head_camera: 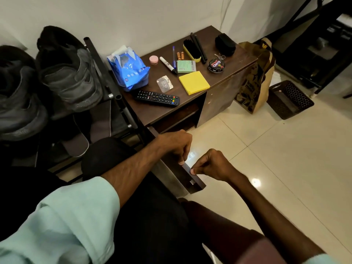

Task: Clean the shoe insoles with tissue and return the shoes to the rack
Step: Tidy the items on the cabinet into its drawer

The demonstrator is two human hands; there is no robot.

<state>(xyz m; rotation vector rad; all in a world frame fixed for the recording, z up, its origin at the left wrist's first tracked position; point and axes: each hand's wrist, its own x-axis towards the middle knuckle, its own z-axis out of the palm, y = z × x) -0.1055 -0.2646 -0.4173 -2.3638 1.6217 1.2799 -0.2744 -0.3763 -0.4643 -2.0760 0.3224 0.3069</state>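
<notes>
Shoes (70, 79) are nowhere near the action: the grey pair sits on top of the rack (99, 60) at far left, neither one in hand.

Nearest, both hands are on a dark wood panel (187, 176) sticking out low over the tiled floor, which I'd guess is a drawer or door of the low table (219, 77). The left hand (176, 145) has its fingers curled down, tips nipping the panel's top edge. The right hand (213, 164), just beside it, is curled the same way, thumb pressed on that edge. Neither holds a tissue.

What could go wrong, as I see it:
- It's a thin fingertip pinch on a narrow edge, so it could slip, or catch fingers if the panel shuts fast.
- A hard yank could shake the table. The remote (158, 97) and the yellow sticky notes (194, 82) lie right at its near edge and could slide off.
- The blue tissue pack (127, 69) sits at the table's left edge against the rack, so reaching for a shoe could knock it.

Readable stuff: the polish tin (215, 65) farther back says "Cherry". The marker (167, 64) and green pad (186, 66) carry print too small to read. The paper bag (253, 82) beyond the table's right end has bold black lettering I can't make out.
</notes>
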